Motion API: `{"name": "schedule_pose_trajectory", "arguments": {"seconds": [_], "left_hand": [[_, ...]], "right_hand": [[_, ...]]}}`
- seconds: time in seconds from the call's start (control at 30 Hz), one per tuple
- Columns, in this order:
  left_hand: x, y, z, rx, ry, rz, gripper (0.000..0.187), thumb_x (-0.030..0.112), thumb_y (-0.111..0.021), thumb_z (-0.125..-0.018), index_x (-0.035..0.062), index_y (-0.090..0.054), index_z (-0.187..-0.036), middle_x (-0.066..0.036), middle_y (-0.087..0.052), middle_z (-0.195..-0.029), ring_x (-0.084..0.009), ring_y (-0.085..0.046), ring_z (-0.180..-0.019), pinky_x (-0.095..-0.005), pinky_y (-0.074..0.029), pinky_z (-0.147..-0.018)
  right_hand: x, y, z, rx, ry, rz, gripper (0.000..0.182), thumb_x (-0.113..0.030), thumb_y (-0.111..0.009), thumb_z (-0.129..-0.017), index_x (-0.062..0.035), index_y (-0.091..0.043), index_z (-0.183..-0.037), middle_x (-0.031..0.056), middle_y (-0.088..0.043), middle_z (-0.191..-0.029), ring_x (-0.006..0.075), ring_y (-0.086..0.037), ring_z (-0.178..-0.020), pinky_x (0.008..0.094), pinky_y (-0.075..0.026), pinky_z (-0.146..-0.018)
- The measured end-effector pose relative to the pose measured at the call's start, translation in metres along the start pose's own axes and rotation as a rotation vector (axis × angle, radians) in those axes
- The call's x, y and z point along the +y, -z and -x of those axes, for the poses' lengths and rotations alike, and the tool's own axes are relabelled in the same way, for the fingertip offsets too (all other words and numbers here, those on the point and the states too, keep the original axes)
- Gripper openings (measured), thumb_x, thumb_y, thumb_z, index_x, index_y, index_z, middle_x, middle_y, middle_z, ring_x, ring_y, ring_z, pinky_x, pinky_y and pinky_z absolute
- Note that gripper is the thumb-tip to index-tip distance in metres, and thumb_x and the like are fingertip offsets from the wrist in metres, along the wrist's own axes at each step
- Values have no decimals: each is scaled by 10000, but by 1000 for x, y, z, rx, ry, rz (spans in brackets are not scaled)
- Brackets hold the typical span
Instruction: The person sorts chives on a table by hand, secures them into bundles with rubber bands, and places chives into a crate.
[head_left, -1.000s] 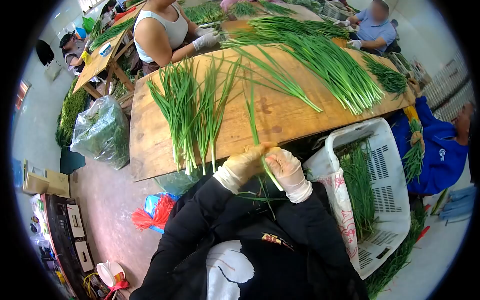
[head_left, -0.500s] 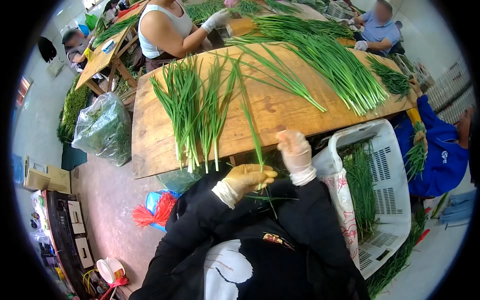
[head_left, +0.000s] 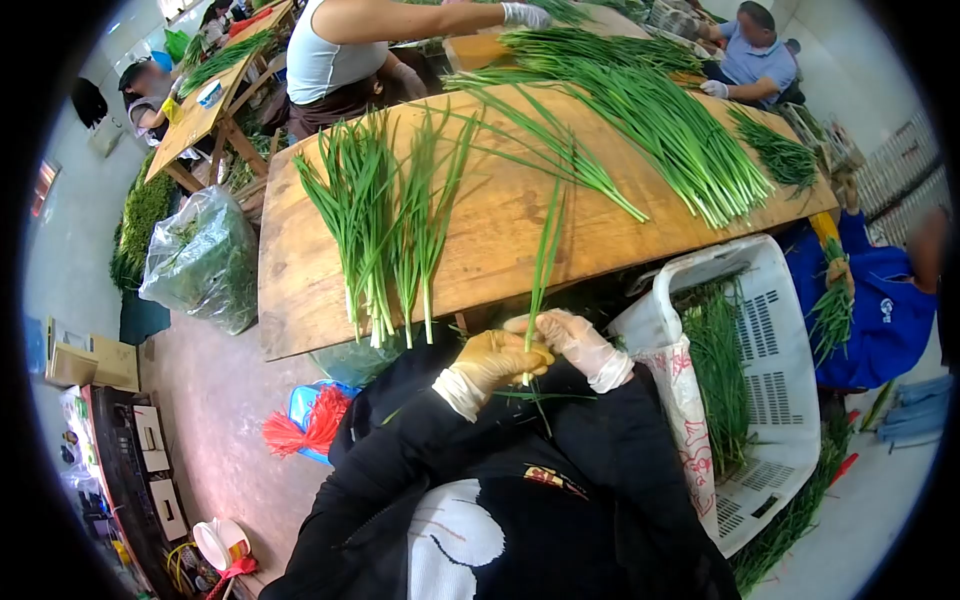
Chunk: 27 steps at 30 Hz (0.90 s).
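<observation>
My left hand point(head_left: 495, 361), in a yellowish glove with a white cuff, is closed round the lower white end of a few Chinese chives point(head_left: 543, 255). Their green blades stand up and lean over the table edge. My right hand point(head_left: 572, 343), in a pale glove, meets it from the right, its fingers closed on the same stalks just above the left fingers. The exact fingertips are partly hidden. Beyond the hands, small bunches of chives point(head_left: 362, 230) lie on the wooden table point(head_left: 490, 255), white ends toward me. Loose chives point(head_left: 585, 170) lie farther right.
A large chive pile point(head_left: 690, 160) covers the table's right side. A white plastic basket point(head_left: 785, 400) with greens stands at my right, near a person in blue point(head_left: 865, 310). A plastic bag point(head_left: 205, 255) stands left. Other people work across the table point(head_left: 345, 50).
My right hand has come left and down to the chives at my left hand. The held blades have shifted right. Across the table, the person in white has stretched an arm to the right.
</observation>
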<state>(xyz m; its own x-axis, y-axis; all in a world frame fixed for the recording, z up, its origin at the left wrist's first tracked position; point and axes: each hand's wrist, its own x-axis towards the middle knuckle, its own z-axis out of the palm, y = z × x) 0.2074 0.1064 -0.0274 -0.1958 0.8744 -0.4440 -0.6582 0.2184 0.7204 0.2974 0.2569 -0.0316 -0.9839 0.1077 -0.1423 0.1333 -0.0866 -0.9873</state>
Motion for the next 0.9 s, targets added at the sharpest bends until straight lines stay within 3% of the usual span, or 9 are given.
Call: {"name": "schedule_pose_trajectory", "arguments": {"seconds": [0.3, 0.37, 0.5, 0.57, 0.6, 0.67, 0.73, 0.83, 0.9], "left_hand": [[-5, 7, 2, -145, -35, 129, 306, 184, -598, -810, -51, -566, -1003, -94, -624, -866, -123, -578, -766, -222, -467, -716], [8, 3, 9, -150, -177, 176, 321, 178, -600, -807, -57, -551, -1020, -103, -626, -883, -136, -588, -771, -225, -472, -721], [52, 6, 26, 113, -314, 74, 382, 80, -581, -798, -62, -447, -1127, -150, -616, -899, -154, -601, -688, -201, -487, -609], [51, 34, 16, 304, -538, -167, 551, -6, -548, -765, -13, -316, -1265, -144, -624, -851, -145, -596, -615, -196, -482, -554], [51, 38, 14, 479, -606, -304, 664, -56, -542, -750, 13, -197, -1314, -154, -509, -1066, -162, -584, -752, -215, -482, -609], [48, 59, 4, 685, -850, -657, 812, -144, -498, -700, 58, -85, -1369, -147, -289, -1342, -200, -488, -1024, -252, -461, -742], [41, 86, -7, 752, -998, -1019, 868, -184, -443, -600, 89, -152, -1371, -164, -146, -1408, -275, -216, -1275, -313, -334, -952], [40, 69, -4, 871, -973, -1267, 838, -163, -471, -587, 89, -230, -1349, -204, -157, -1391, -330, -206, -1275, -337, -246, -1011], [36, 71, -7, 851, -975, -1242, 806, -132, -509, -577, 80, -290, -1323, -231, -195, -1368, -365, -208, -1264, -356, -188, -1034]], "right_hand": [[10, -4, -7, 350, 502, 646, 302, -300, -565, -822, -36, -554, -677, 88, -490, -615, 221, -505, -589, 336, -398, -546], [9, 10, -7, 499, 295, 278, 170, -145, -563, -819, -24, -566, -698, 53, -513, -670, 144, -500, -599, 257, -398, -540], [-8, 48, 3, 302, 256, 890, 195, -86, -553, -762, -63, -588, -952, 67, -583, -731, 148, -562, -697, 276, -450, -670], [-33, 66, 8, 176, -60, 967, 260, -161, -597, -738, -68, -594, -980, 90, -607, -795, 182, -580, -772, 297, -446, -727], [-40, 81, 5, 182, -149, 942, 304, -201, -621, -724, -73, -595, -999, 103, -617, -831, 203, -590, -818, 306, -445, -752], [-33, 113, -15, 804, 13, 932, 254, -211, -619, -733, -63, -597, -939, 116, -610, -881, 248, -579, -806, 319, -442, -744], [-40, 141, -32, 998, 152, 1327, 219, -228, -617, -738, -82, -598, -900, 121, -587, -870, 285, -545, -826, 379, -427, -736], [-5, 183, -65, 1108, 418, 1500, 218, -228, -613, -741, -95, -594, -913, 111, -583, -847, 295, -537, -809, 402, -420, -714], [6, 196, -74, 951, 245, 1460, 227, -224, -608, -744, -103, -589, -935, 103, -584, -859, 313, -529, -786, 406, -421, -709]]}}
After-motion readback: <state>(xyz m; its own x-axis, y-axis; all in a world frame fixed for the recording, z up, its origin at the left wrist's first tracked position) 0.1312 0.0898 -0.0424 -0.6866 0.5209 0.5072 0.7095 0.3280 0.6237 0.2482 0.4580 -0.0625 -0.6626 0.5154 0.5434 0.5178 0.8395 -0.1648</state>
